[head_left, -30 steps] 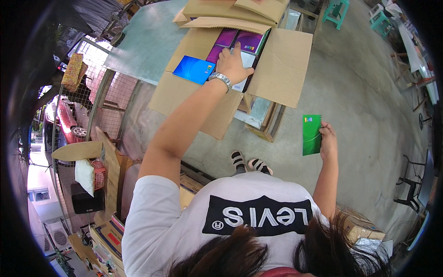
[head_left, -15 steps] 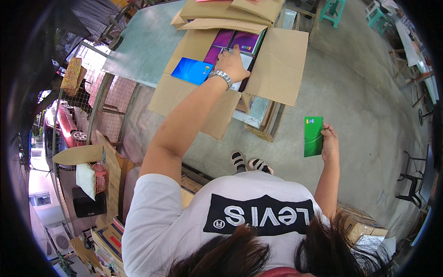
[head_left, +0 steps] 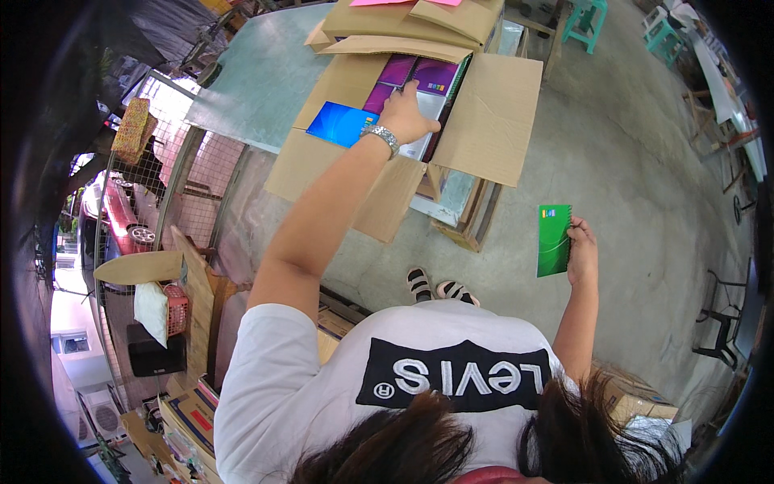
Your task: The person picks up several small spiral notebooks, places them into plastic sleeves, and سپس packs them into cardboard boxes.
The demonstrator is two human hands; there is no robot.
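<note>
Notebook, green, glossy and wire-bound [head_left: 554,242], is right of the cardboard box [head_left: 493,121], pinched along its wire side by the right hand [head_left: 582,250]. Reaching in seems the step: over the box, the left hand [head_left: 405,117] (its grip I cannot tell) probably needs to part flat, slick purple notebooks [head_left: 437,77].

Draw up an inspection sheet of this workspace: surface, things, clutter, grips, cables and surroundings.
Surface: open cardboard box on a wooden-framed stand; greenish table to the left.
Things: purple notebooks and a pale item inside the box; blue notebook on its left flap.
Clutter: second box behind, pink sheet on top.
Grips: left grip spread over the pale item, contact unclear; right grip holds a green notebook by its spiral edge.
Cables: nothing seen near the box.
Surroundings: concrete floor, teal stools, mesh fence left.
</note>
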